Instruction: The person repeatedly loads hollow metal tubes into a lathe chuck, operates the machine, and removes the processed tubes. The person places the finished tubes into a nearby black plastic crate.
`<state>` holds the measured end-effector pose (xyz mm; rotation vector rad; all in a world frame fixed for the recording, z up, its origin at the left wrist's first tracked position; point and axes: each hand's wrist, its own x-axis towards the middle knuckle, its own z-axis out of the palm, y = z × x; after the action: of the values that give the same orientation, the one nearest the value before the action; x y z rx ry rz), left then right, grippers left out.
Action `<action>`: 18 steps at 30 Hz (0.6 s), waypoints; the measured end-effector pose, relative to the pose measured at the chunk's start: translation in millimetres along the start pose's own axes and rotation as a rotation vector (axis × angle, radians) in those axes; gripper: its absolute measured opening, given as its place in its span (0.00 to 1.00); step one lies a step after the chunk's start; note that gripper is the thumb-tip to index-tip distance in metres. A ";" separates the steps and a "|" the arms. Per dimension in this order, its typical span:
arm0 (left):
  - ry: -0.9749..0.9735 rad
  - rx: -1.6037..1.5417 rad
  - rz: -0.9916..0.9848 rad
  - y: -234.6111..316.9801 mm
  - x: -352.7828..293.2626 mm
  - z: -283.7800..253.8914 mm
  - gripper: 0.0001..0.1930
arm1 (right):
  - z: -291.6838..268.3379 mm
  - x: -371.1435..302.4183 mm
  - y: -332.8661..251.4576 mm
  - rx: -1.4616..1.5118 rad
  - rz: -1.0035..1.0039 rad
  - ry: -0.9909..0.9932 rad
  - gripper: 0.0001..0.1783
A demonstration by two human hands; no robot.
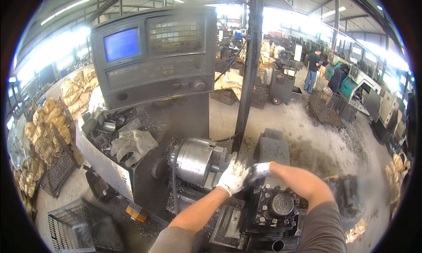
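In front of me is a lathe with a round, shiny metal chuck (193,161), its jaws facing right. My left hand (233,178), in a dirty white glove, is at the jaw side of the chuck, fingers bent and close together. Against it, on the right, is my right hand (257,172) in a glove with a blackened palm and white cuff, its fingers curled in. Whatever the two hands hold between them is hidden by the gloves. Just below my right hand is the tool turret (280,204) with its bolts and round cap.
A control panel (154,55) with a blue screen rises behind the chuck. Left of it, a metal bench (105,165) bears a grey rag (132,145) and metal parts. A plastic crate (70,226) stands lower left. Beyond a dark post (249,72), two people work among machines and wire cages.
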<state>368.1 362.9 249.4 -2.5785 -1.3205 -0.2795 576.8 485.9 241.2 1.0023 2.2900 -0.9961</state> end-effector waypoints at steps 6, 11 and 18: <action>-0.077 0.039 -0.016 4.9 -6.3 -5.3 0.46 | -13.3 -27.2 35.2 0.000 0.063 -0.174 0.29; 0.049 -0.048 -0.003 -2.8 -4.1 11.7 0.44 | 0.2 -39.6 -27.9 -0.022 0.075 0.096 0.33; -0.126 0.023 -0.053 0.8 5.0 -2.3 0.38 | 36.9 -188.4 18.6 0.147 0.011 1.048 0.29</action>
<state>371.5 365.6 252.8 -2.5822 -1.4274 -0.1110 714.9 383.6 328.7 1.9275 3.0038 -0.7012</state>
